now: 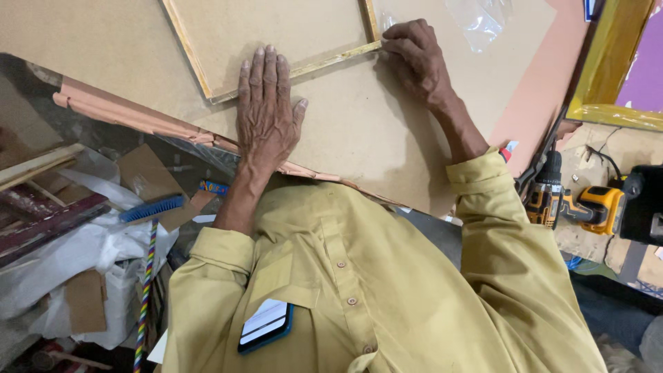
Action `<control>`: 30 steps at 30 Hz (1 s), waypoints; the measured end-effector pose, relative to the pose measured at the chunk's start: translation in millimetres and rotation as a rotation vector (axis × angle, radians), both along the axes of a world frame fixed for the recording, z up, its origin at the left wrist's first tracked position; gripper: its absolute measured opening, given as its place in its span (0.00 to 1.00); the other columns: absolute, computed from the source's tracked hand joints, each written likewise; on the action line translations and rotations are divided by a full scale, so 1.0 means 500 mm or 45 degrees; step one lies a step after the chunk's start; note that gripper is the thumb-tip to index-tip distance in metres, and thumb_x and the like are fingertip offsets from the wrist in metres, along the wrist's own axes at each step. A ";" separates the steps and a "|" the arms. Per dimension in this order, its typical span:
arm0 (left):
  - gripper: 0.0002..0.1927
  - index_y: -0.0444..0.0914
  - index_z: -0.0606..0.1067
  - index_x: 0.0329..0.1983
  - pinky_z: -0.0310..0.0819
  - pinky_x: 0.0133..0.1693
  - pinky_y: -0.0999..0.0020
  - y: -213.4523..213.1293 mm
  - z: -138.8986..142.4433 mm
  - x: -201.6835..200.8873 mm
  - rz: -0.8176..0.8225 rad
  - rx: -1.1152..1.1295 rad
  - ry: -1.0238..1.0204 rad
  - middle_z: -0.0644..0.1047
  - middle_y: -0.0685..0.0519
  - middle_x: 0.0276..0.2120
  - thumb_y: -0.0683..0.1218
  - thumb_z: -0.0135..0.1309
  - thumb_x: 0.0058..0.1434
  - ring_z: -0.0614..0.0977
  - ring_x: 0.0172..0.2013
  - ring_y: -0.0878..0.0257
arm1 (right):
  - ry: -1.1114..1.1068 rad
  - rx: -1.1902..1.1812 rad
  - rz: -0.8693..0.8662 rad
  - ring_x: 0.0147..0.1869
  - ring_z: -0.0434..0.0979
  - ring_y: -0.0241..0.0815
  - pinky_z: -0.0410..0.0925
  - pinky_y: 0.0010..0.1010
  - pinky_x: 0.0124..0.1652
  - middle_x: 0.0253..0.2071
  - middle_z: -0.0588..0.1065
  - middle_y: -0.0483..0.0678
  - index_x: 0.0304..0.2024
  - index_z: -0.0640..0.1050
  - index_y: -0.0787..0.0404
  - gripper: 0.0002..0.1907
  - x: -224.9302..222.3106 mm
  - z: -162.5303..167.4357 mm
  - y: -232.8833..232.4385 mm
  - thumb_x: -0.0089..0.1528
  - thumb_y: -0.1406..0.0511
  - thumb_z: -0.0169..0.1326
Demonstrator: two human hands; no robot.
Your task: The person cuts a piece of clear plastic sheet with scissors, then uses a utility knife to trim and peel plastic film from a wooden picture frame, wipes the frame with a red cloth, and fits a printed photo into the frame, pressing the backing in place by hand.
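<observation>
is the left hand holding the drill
No, the left hand lies flat, palm down, on the brown board beside the gold frame, while the yellow drill sits untouched off to the right.

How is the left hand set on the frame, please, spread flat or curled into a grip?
Spread flat: the left hand lies palm down, fingers straight across the gold frame.

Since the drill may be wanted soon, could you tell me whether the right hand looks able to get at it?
Probably yes: the right hand rests at the frame corner, and the yellow drill lies beside that sleeve with nothing between.
</observation>
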State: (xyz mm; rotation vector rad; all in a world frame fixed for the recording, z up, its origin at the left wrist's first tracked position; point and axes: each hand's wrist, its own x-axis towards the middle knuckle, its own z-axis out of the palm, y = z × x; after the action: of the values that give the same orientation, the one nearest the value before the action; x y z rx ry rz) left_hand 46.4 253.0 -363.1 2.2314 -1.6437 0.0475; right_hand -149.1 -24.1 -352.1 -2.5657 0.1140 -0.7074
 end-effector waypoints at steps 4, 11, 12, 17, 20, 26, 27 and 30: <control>0.42 0.26 0.52 0.78 0.37 0.77 0.47 0.001 0.001 -0.002 0.006 0.004 0.021 0.52 0.34 0.77 0.56 0.54 0.74 0.50 0.77 0.43 | 0.074 0.201 0.032 0.60 0.73 0.52 0.69 0.40 0.58 0.56 0.75 0.54 0.47 0.80 0.68 0.04 0.006 0.016 -0.014 0.70 0.74 0.60; 0.42 0.26 0.52 0.78 0.36 0.76 0.47 0.003 0.006 -0.004 0.010 0.030 0.017 0.52 0.34 0.77 0.56 0.54 0.74 0.50 0.77 0.43 | 0.140 0.551 -0.010 0.62 0.73 0.45 0.71 0.36 0.59 0.58 0.73 0.52 0.44 0.78 0.71 0.05 0.013 0.008 -0.027 0.73 0.72 0.58; 0.42 0.25 0.52 0.78 0.36 0.77 0.47 0.002 0.006 -0.003 0.009 0.034 0.013 0.52 0.34 0.77 0.56 0.54 0.74 0.50 0.77 0.43 | 0.139 0.609 -0.019 0.61 0.73 0.44 0.71 0.35 0.58 0.58 0.73 0.51 0.43 0.78 0.71 0.05 0.015 0.006 -0.027 0.72 0.72 0.58; 0.43 0.26 0.51 0.78 0.37 0.77 0.48 0.004 0.005 -0.002 0.012 0.027 0.017 0.52 0.34 0.77 0.56 0.54 0.74 0.50 0.77 0.43 | 0.212 0.859 -0.101 0.60 0.71 0.42 0.68 0.31 0.56 0.58 0.71 0.49 0.39 0.79 0.72 0.04 0.027 0.005 -0.038 0.66 0.74 0.58; 0.43 0.26 0.51 0.78 0.36 0.77 0.47 0.006 0.005 -0.006 0.045 0.066 0.014 0.51 0.34 0.77 0.57 0.52 0.75 0.49 0.77 0.42 | 0.278 0.828 -0.084 0.62 0.70 0.42 0.66 0.30 0.59 0.58 0.71 0.48 0.37 0.79 0.73 0.02 0.034 0.006 -0.048 0.64 0.75 0.57; 0.44 0.25 0.48 0.78 0.28 0.74 0.47 -0.090 0.035 -0.076 0.067 0.293 0.101 0.44 0.32 0.77 0.65 0.35 0.75 0.43 0.77 0.41 | 0.296 0.797 -0.032 0.65 0.69 0.43 0.65 0.32 0.66 0.60 0.68 0.49 0.38 0.79 0.72 0.03 0.031 -0.012 -0.062 0.67 0.75 0.60; 0.44 0.26 0.47 0.78 0.27 0.74 0.47 -0.125 0.041 -0.098 0.009 0.338 0.095 0.44 0.32 0.77 0.65 0.31 0.75 0.41 0.76 0.41 | 0.314 0.778 -0.026 0.65 0.69 0.43 0.65 0.33 0.66 0.60 0.68 0.49 0.38 0.79 0.72 0.03 0.029 -0.015 -0.066 0.67 0.75 0.60; 0.43 0.25 0.48 0.77 0.28 0.74 0.46 -0.222 0.051 -0.153 -0.121 0.365 -0.045 0.44 0.31 0.76 0.65 0.30 0.76 0.43 0.76 0.40 | 0.394 0.715 -0.076 0.63 0.70 0.43 0.66 0.34 0.64 0.60 0.69 0.49 0.38 0.79 0.72 0.03 0.028 -0.019 -0.079 0.65 0.75 0.61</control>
State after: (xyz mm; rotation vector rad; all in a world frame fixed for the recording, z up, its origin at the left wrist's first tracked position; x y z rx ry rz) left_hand -30.3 141.9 -337.9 2.3634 -1.8757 -0.1859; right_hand -135.2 -63.4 -361.4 -2.1098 0.4269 -0.2401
